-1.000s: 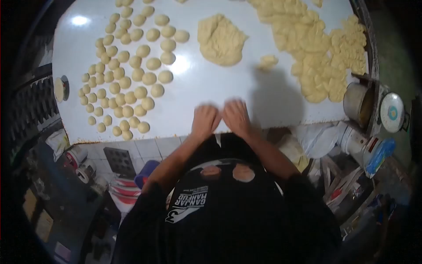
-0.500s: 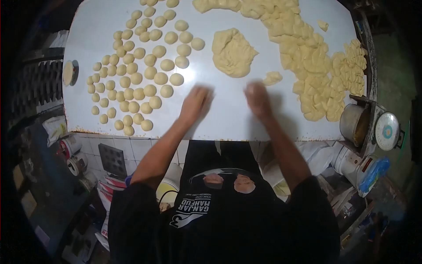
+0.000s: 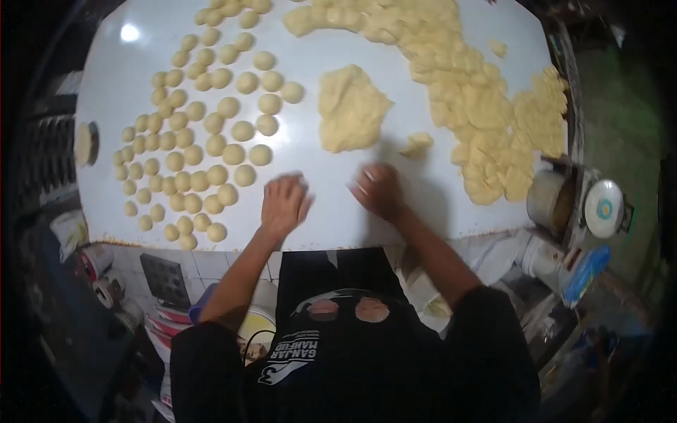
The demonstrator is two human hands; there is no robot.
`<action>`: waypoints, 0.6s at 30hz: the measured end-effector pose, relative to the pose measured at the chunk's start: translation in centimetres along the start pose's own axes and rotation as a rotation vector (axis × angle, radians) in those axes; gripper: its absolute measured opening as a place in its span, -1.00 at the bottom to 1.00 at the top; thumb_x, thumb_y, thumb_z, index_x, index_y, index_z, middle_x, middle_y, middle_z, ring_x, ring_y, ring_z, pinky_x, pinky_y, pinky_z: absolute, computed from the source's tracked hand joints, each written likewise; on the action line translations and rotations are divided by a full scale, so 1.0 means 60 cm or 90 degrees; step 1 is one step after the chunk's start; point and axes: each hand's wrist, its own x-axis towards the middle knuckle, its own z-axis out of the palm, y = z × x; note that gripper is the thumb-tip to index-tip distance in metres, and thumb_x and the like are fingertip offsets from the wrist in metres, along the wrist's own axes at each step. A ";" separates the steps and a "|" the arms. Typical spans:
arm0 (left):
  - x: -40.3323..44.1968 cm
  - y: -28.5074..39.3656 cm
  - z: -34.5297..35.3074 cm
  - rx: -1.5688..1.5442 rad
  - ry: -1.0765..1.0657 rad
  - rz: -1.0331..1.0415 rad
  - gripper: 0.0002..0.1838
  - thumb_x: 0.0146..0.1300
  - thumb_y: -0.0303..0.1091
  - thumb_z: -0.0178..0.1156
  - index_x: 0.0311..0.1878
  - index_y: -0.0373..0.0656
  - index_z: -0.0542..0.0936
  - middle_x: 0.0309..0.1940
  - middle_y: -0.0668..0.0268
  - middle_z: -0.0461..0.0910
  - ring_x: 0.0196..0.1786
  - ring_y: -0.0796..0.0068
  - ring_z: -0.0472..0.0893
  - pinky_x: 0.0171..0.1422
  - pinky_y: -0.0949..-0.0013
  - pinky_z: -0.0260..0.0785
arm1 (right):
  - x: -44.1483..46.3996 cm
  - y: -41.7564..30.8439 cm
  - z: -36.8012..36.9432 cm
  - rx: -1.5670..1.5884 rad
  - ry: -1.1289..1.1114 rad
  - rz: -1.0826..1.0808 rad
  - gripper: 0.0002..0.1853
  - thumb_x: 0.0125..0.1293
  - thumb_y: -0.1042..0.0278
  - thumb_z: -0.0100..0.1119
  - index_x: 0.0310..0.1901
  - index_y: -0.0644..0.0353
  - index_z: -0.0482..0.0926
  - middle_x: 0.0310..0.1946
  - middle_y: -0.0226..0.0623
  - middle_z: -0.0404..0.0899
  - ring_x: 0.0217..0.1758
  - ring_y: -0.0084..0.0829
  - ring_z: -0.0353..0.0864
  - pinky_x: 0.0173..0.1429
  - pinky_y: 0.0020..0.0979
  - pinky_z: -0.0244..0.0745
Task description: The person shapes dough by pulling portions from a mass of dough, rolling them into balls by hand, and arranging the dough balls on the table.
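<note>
My left hand [image 3: 284, 204] is palm down low over the white table, near the rows of dough balls [image 3: 215, 145]. Its fingers are apart, thumb out to the side, and no dough shows around it. Slightly blurred, my right hand [image 3: 379, 192] has its fingers curled inward just below the large lump of dough [image 3: 350, 109]. Whatever may be under those fingers is hidden. A small scrap of dough [image 3: 417, 144] lies up and to the right of that hand.
Many cut dough pieces [image 3: 472, 99] spread in a band along the table's right side. A small round dish [image 3: 87, 144] sits at the left edge. Beyond the right edge stand a metal pot [image 3: 550, 202] and a dial scale [image 3: 604, 209]. A dark mould pan [image 3: 165, 278] leans below the table.
The view has shifted, so the table's contents appear lower and further left. My left hand has opened from a more curled shape. My right hand remains curled, now closer to the large dough lump.
</note>
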 end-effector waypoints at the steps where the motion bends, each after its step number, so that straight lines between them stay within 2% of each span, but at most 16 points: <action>1: 0.032 0.048 0.025 -0.038 0.032 -0.128 -0.67 0.34 -0.21 0.47 0.04 -0.17 0.64 0.12 0.09 0.62 0.25 -0.02 0.54 0.31 -0.06 0.35 | 0.027 -0.032 0.028 0.032 0.123 0.081 -0.78 0.33 0.17 0.46 -0.19 0.08 0.64 -0.13 -0.22 0.58 0.06 -0.08 0.58 0.20 0.03 0.46; 2: 0.013 0.083 0.056 -0.014 -0.020 -0.185 -0.67 0.31 -0.23 0.49 0.01 -0.17 0.63 0.05 0.11 0.65 0.19 -0.02 0.58 0.27 -0.05 0.38 | 0.004 -0.070 0.059 0.069 0.093 0.141 -0.76 0.29 0.18 0.50 -0.21 0.09 0.63 -0.17 -0.22 0.58 0.02 -0.06 0.58 0.16 0.02 0.46; 3: -0.046 0.081 0.092 -0.054 -0.163 -0.141 -0.69 0.30 -0.23 0.49 -0.02 -0.14 0.63 -0.07 0.14 0.66 0.07 -0.01 0.60 0.19 -0.05 0.41 | -0.002 -0.083 0.073 0.102 0.085 0.180 -0.73 0.26 0.19 0.54 -0.22 0.11 0.63 -0.20 -0.21 0.58 -0.01 -0.03 0.58 0.12 0.01 0.46; 5: -0.102 0.064 0.041 -0.224 -0.072 0.062 -0.76 0.31 -0.26 0.47 -0.11 -0.14 0.65 -0.17 0.17 0.65 -0.06 0.02 0.59 0.11 -0.07 0.42 | -0.065 -0.083 0.005 0.112 0.093 -0.068 -0.74 0.23 0.18 0.56 -0.28 0.10 0.67 -0.19 -0.16 0.63 -0.03 -0.04 0.63 0.11 0.01 0.50; 6: -0.111 -0.008 0.047 -0.230 -0.103 0.068 -0.79 0.30 -0.26 0.47 -0.14 -0.12 0.67 -0.19 0.17 0.63 -0.05 0.04 0.58 0.09 -0.06 0.41 | -0.085 -0.031 0.001 0.235 0.062 -0.070 -0.75 0.20 0.17 0.58 -0.34 0.09 0.69 -0.24 -0.15 0.68 -0.10 -0.08 0.69 0.05 0.03 0.54; 7: -0.129 -0.062 0.055 -0.236 -0.140 0.060 -0.81 0.28 -0.26 0.47 -0.17 -0.10 0.69 -0.20 0.18 0.62 -0.03 0.07 0.57 0.08 -0.05 0.40 | -0.067 0.008 -0.007 0.355 -0.078 0.111 -0.74 0.21 0.18 0.58 -0.43 0.08 0.66 -0.32 -0.20 0.69 -0.15 -0.10 0.73 -0.03 0.03 0.57; 8: -0.078 -0.052 0.029 0.018 -0.169 0.001 -0.80 0.26 -0.23 0.48 -0.21 -0.08 0.68 -0.22 0.19 0.63 -0.08 0.06 0.56 0.03 -0.04 0.40 | -0.036 0.041 -0.009 0.144 0.035 -0.134 -0.73 0.20 0.19 0.57 -0.42 0.07 0.62 -0.33 -0.24 0.65 -0.18 -0.11 0.68 -0.11 -0.01 0.57; 9: -0.031 -0.048 0.056 0.003 -0.038 0.001 -0.79 0.28 -0.20 0.47 -0.24 -0.08 0.65 -0.22 0.18 0.62 -0.12 0.04 0.55 0.01 -0.02 0.39 | -0.004 0.031 0.021 0.112 0.081 -0.013 -0.71 0.26 0.16 0.56 -0.40 0.08 0.61 -0.38 -0.22 0.65 -0.27 -0.02 0.65 -0.13 0.01 0.50; 10: -0.004 -0.021 0.079 -0.014 -0.006 -0.052 -0.79 0.28 -0.21 0.47 -0.23 -0.08 0.64 -0.22 0.17 0.61 -0.11 0.04 0.56 0.02 -0.02 0.39 | 0.052 0.000 0.000 0.095 0.213 -0.059 -0.72 0.29 0.20 0.54 -0.39 0.08 0.58 -0.32 -0.19 0.62 -0.18 -0.04 0.61 -0.08 -0.01 0.45; 11: 0.000 0.029 0.098 -0.064 -0.007 -0.102 -0.79 0.29 -0.22 0.46 -0.23 -0.09 0.64 -0.21 0.17 0.61 -0.10 0.05 0.57 0.03 -0.03 0.40 | 0.064 -0.034 0.018 0.011 0.163 0.086 -0.75 0.30 0.18 0.49 -0.34 0.07 0.59 -0.21 -0.21 0.59 -0.09 -0.11 0.54 0.05 -0.02 0.44; 12: -0.010 0.062 0.115 -0.118 -0.012 -0.109 -0.79 0.30 -0.23 0.46 -0.22 -0.10 0.64 -0.20 0.16 0.60 -0.09 0.06 0.58 0.04 -0.04 0.40 | 0.039 -0.058 0.034 0.011 0.140 0.104 -0.73 0.23 0.19 0.56 -0.32 0.09 0.61 -0.16 -0.18 0.60 -0.05 -0.07 0.57 0.10 0.02 0.46; 14: -0.050 0.052 0.085 -0.157 0.017 -0.051 -0.78 0.29 -0.24 0.48 -0.21 -0.11 0.63 -0.19 0.17 0.60 -0.08 0.06 0.60 0.06 -0.04 0.42 | -0.054 -0.023 0.049 0.070 0.081 -0.101 -0.72 0.17 0.21 0.61 -0.28 0.10 0.65 -0.15 -0.17 0.60 0.02 -0.05 0.59 0.16 0.01 0.48; 15: -0.070 0.031 0.059 -0.156 0.035 -0.035 -0.77 0.29 -0.24 0.49 -0.21 -0.10 0.63 -0.19 0.18 0.61 -0.08 0.07 0.61 0.07 -0.04 0.43 | -0.081 0.018 0.032 0.125 -0.011 -0.095 -0.69 0.14 0.22 0.64 -0.26 0.13 0.65 -0.11 -0.16 0.61 0.08 -0.06 0.60 0.21 -0.01 0.49; 16: -0.090 0.012 0.045 -0.185 0.053 0.018 -0.76 0.27 -0.25 0.52 -0.20 -0.09 0.63 -0.19 0.21 0.63 -0.08 0.07 0.63 0.08 -0.04 0.46 | -0.084 0.042 0.019 0.022 0.008 -0.096 -0.68 0.16 0.19 0.63 -0.26 0.15 0.65 -0.10 -0.15 0.62 0.09 -0.03 0.61 0.25 -0.01 0.49; 17: -0.089 -0.023 0.053 -0.048 0.000 0.006 -0.71 0.24 -0.18 0.54 -0.16 -0.09 0.64 -0.12 0.18 0.64 -0.02 0.03 0.62 0.14 -0.02 0.47 | -0.056 0.039 0.012 0.031 0.001 -0.117 -0.68 0.16 0.19 0.63 -0.26 0.15 0.65 -0.10 -0.15 0.62 0.09 -0.03 0.61 0.25 -0.01 0.49; 18: -0.102 0.007 0.061 -0.045 0.001 -0.018 -0.71 0.24 -0.18 0.54 -0.16 -0.09 0.64 -0.12 0.18 0.64 -0.02 0.03 0.62 0.14 -0.02 0.47 | -0.016 0.024 -0.017 0.039 -0.034 -0.009 -0.67 0.20 0.18 0.61 -0.22 0.17 0.65 -0.08 -0.14 0.62 0.11 -0.01 0.60 0.29 0.03 0.48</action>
